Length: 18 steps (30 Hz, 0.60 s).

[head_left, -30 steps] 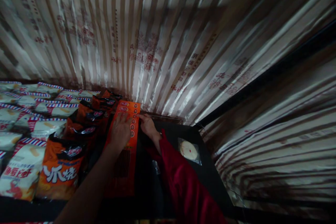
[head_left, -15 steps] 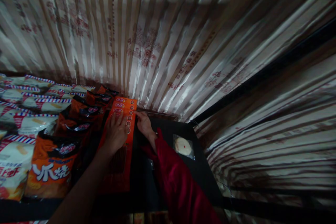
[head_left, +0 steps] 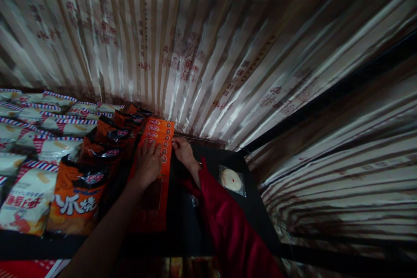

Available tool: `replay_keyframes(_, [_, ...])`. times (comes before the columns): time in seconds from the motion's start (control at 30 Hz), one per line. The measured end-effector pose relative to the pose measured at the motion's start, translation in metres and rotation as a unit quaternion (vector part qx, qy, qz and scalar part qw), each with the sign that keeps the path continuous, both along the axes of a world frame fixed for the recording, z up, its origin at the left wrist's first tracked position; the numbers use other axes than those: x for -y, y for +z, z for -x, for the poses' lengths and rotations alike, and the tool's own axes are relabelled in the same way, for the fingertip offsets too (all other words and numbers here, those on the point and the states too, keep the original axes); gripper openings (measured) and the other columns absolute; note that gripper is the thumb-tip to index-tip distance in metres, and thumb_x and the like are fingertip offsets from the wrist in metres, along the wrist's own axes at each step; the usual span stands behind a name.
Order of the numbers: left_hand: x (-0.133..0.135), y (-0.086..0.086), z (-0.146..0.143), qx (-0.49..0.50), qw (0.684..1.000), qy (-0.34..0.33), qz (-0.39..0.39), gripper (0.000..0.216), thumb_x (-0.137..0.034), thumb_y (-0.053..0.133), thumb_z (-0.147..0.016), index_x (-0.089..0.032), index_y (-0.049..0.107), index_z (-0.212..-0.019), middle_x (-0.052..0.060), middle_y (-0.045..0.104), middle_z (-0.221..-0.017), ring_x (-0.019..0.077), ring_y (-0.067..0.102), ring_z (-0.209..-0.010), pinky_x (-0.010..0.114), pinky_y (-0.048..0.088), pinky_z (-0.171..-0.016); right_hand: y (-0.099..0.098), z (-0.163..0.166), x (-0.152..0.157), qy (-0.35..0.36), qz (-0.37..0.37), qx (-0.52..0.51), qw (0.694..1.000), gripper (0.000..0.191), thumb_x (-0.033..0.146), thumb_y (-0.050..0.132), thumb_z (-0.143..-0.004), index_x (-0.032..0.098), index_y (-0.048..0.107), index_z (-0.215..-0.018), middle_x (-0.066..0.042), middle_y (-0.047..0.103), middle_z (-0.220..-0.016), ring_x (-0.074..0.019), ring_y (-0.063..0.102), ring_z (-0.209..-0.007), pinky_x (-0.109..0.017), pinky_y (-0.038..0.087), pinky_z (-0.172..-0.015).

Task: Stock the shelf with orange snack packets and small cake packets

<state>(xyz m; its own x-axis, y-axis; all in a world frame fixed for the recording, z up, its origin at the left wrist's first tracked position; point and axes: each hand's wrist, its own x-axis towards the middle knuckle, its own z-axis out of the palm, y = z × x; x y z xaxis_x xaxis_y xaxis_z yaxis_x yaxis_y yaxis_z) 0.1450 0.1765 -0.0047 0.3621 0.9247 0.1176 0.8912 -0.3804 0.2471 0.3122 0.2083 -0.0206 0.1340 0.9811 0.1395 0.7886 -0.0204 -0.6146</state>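
Note:
Several flat orange snack packets point(head_left: 163, 195) lie overlapped in a stepped row on a black shelf, their printed top strips showing one behind another. My left hand point(head_left: 150, 163) rests palm down on them with its fingers stretched out. At the right edge of the row, toward the far end, my right hand point(head_left: 184, 150) has its fingers bent and pressed together on the rim of one packet. A dark red sleeve covers the right forearm. What lies under my left palm is hidden.
Left of the packets stands a row of orange-and-black snack bags point(head_left: 78, 200), with several rows of white bags point(head_left: 29, 195) beyond. A round pale item in clear wrap point(head_left: 232, 180) lies on the black shelf point(head_left: 250, 208) at right. Pleated printed sheeting point(head_left: 208, 52) hangs behind; a dark bar point(head_left: 312, 108) slants across.
The view has shifted slightly, so the shelf goods appear a little farther right. My right hand's fingers look more curled at the packet edge; my left hand stays on the packets.

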Motion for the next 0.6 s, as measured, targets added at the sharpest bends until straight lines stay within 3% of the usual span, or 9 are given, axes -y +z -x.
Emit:
replay_keyframes(0.17, [-0.0013,-0.0003,0.0002,0.003,1.000,0.008,0.004,0.050,-0.036,0.037,-0.090,-0.015,0.044,-0.135,0.017,0.034,-0.147,0.0346,0.022,-0.138,0.051,0.023,-0.109,0.0008,0.0038,-0.0066,-0.043,0.043,-0.058,0.997,0.013,0.018,0.056,-0.080,0.021,0.065,-0.090,0.000,0.069,-0.094,-0.0121,0.063,-0.084,-0.025,0.047,-0.083])
replay_keyframes(0.43, [-0.0007,0.0068,-0.0003,0.003,1.000,0.019,0.014,0.052,-0.038,0.040,-0.089,-0.014,0.044,-0.135,0.018,0.035,-0.146,0.0351,0.022,-0.138,0.051,0.023,-0.109,0.0063,0.0074,-0.0084,-0.080,0.055,-0.033,0.995,0.007,0.020,0.056,-0.079,0.023,0.063,-0.080,0.003,0.068,-0.083,-0.0119,0.062,-0.075,-0.024,0.047,-0.076])
replay_keyframes(0.6, [0.0002,0.0025,-0.0016,0.011,1.000,0.023,0.012,0.052,-0.038,0.039,-0.089,-0.014,0.045,-0.135,0.018,0.034,-0.146,0.0353,0.021,-0.138,0.052,0.021,-0.109,0.0062,0.0075,-0.0091,-0.086,0.060,-0.037,0.994,0.007,0.020,0.056,-0.079,0.023,0.063,-0.078,0.003,0.067,-0.082,-0.0118,0.061,-0.074,-0.023,0.047,-0.075])
